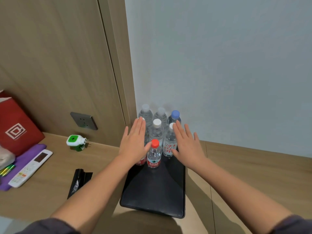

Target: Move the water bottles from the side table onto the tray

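Several clear water bottles stand upright in a tight cluster on the far end of a black tray (157,191), against the wall. A red-capped bottle (154,154) stands nearest me; a white-capped one (157,130) is behind it, and a blue-capped one (175,116) is at the back right. My left hand (134,142) lies flat with straight fingers against the cluster's left side, covering another bottle there. Flat against the right side, beside a bottle with red characters (169,146), is my right hand (187,144). Neither hand holds anything.
On the wooden counter to the left lie a black foil packet (78,182), a green and white plug-in device (76,141), a white remote (31,168) on a purple cloth, and a red paper bag (16,127). A wall socket (83,120) sits on the wood panel.
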